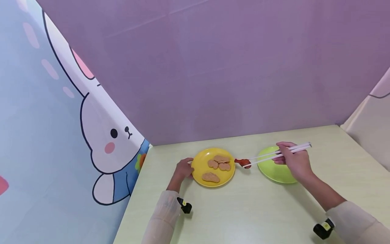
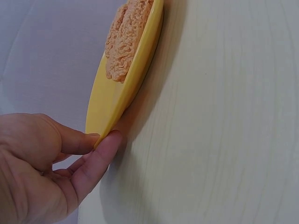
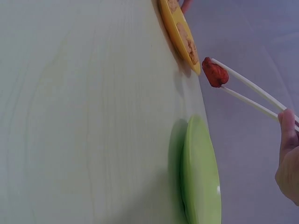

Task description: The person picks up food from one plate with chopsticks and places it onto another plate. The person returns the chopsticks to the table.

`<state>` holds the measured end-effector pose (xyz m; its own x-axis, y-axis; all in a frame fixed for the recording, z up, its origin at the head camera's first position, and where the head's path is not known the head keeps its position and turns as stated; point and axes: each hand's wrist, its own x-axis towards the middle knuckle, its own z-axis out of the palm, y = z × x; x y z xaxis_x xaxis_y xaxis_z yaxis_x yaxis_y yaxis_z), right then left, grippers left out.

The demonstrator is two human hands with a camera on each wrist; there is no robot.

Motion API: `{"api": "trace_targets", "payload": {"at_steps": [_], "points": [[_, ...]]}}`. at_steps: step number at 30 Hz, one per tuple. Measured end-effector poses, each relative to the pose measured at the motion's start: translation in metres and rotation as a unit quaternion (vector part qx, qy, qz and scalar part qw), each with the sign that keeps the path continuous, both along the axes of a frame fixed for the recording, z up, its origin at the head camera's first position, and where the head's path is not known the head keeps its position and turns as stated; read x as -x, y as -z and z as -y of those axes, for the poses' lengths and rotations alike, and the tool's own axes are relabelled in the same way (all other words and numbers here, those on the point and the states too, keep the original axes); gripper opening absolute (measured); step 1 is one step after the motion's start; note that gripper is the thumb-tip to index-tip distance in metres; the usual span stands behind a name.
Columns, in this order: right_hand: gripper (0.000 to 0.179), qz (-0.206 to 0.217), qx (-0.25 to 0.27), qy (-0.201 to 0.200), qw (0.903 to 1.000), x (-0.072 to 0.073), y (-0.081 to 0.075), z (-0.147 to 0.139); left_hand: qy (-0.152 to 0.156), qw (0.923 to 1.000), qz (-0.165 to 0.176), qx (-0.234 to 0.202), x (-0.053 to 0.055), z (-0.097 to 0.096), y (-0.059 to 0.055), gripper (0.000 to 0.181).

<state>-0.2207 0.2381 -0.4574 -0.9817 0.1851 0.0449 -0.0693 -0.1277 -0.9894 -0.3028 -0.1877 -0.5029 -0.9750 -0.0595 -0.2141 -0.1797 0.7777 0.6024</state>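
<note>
My left hand (image 1: 184,168) pinches the left rim of a yellow plate (image 1: 199,166), thumb on one side and fingers on the other in the left wrist view. On that plate lie several tan, bumpy food pieces that look like fried nuggets (image 1: 211,177). My right hand (image 1: 295,163) grips a pair of white chopsticks (image 1: 271,156). Between their tips is a small red drumstick-shaped piece (image 1: 243,163), held above the table, just right of the yellow plate. Below the right hand sits a green plate (image 1: 275,173), partly hidden by the hand; no food shows on its visible part.
Both plates stand on a pale wood-grain table (image 1: 237,210). A purple backdrop (image 1: 231,84) rises behind the table's far edge. At the left is a blue panel with a cartoon rabbit (image 1: 112,152). Each sleeve carries a small black device (image 1: 323,229).
</note>
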Motion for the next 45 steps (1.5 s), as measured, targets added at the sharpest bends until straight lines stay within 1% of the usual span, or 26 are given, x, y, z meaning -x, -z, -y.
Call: {"api": "trace_targets", "payload": {"at_steps": [5,12,19,25,29,33,38,42,45], "points": [[0.009,-0.003,0.017,0.003,0.9998,-0.004,0.0,-0.009,0.0,1.0,0.001,-0.005,0.001,0.002,0.002,0.053],[0.009,-0.026,0.036,0.016,0.9989,-0.008,0.001,-0.023,0.003,0.9999,0.003,-0.012,0.002,0.002,0.004,0.053],[0.011,-0.035,0.063,0.028,0.997,-0.011,0.005,-0.037,0.002,1.0,-0.001,-0.003,0.0,0.003,0.002,0.053],[0.015,-0.033,0.081,0.037,0.9955,-0.015,0.007,-0.051,-0.008,0.9993,0.009,-0.035,0.002,0.003,0.005,0.053],[0.016,-0.037,0.104,0.04,0.9931,-0.017,0.008,-0.058,-0.009,0.9993,0.01,-0.035,0.003,0.002,0.006,0.053],[0.018,-0.043,0.115,0.04,0.9916,-0.018,0.009,-0.063,-0.007,0.9994,0.008,-0.034,0.003,0.002,0.006,0.052],[0.019,-0.044,0.107,0.044,0.9924,-0.022,0.01,-0.066,-0.013,0.999,0.01,-0.041,0.003,0.002,0.006,0.052],[0.019,-0.038,0.099,0.046,0.9933,-0.023,0.012,-0.068,-0.011,0.9994,0.003,-0.033,0.003,0.002,0.006,0.051],[0.019,-0.033,0.097,0.048,0.9936,-0.026,0.008,-0.065,-0.008,0.9994,0.004,-0.034,0.002,0.005,0.004,0.05]]}}
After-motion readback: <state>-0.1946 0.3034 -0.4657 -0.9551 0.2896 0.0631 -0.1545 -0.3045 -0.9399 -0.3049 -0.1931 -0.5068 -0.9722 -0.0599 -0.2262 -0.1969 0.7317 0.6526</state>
